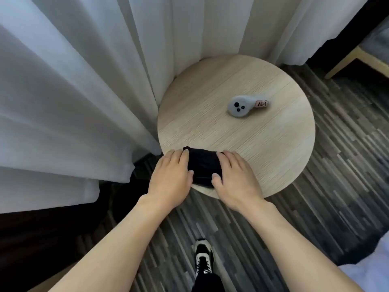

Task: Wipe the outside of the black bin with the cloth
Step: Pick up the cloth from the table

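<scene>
A black cloth (203,165) lies folded at the near edge of a round wooden table (242,133). My left hand (171,175) rests over the cloth's left end and my right hand (233,178) over its right end. The fingers lie flat on top and both thumbs press against the near side. Under the curtain, left of the table, a dark rounded shape (124,205) stands on the floor. I cannot tell if it is the black bin.
A grey controller (241,106) with a small pink tag lies on the far half of the table. White curtains (84,81) hang at the left and behind. A wooden chair leg (345,62) stands at the back right. My shoe (203,258) is on the striped floor.
</scene>
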